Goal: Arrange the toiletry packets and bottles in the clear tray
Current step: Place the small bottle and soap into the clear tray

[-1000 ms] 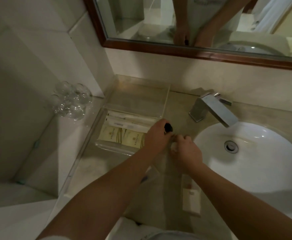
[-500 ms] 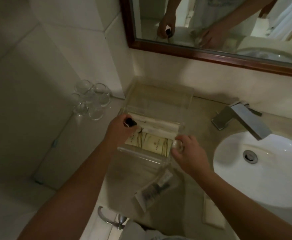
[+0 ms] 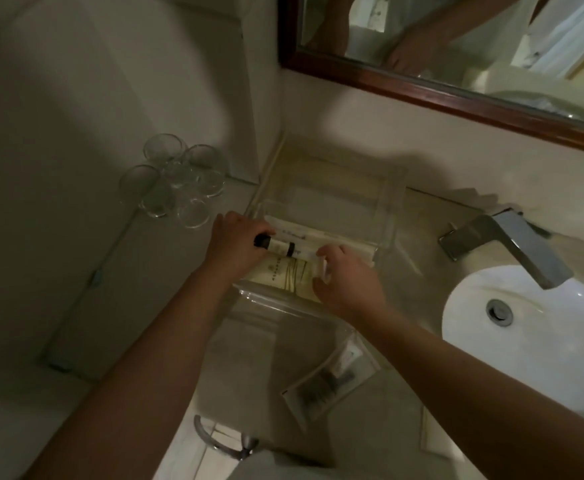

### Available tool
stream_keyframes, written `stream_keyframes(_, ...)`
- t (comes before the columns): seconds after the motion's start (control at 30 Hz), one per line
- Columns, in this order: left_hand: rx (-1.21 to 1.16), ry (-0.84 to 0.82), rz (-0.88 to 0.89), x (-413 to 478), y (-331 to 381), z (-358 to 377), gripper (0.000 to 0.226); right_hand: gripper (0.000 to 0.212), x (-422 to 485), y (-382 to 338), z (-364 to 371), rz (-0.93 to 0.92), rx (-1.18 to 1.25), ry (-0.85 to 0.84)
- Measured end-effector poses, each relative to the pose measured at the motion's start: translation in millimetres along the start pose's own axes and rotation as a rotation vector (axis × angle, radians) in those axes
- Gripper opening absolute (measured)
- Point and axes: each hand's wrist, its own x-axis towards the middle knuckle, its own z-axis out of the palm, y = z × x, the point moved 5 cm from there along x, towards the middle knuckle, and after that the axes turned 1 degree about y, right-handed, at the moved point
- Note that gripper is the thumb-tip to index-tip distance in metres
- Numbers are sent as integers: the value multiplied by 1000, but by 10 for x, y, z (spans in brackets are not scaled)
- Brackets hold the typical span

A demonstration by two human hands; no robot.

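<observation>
Two bottles (image 3: 285,248) end to end over clear tray (image 3: 392,202): left hand (image 3: 235,242) grips one, right hand (image 3: 347,280) the other. One packet (image 3: 332,379) outside on counter.

The small bottle (image 3: 281,247) was pale cream with a black cap and a black band. The packets (image 3: 283,273) in the clear tray (image 3: 389,216) were cream with thin dark lines, and the mirror frame (image 3: 422,88) was reddish brown beside a white basin (image 3: 543,327).

upturned glasses (image 3: 176,181) cluster by wall; chrome faucet (image 3: 505,245) over white sink (image 3: 540,344); possibly wood-framed mirror (image 3: 456,95).
</observation>
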Motion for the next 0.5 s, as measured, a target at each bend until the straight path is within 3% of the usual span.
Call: stream_keyframes(0.5,54,-33,-18,-27,-14,81,29,45,31,-48,137,-18,-18,16)
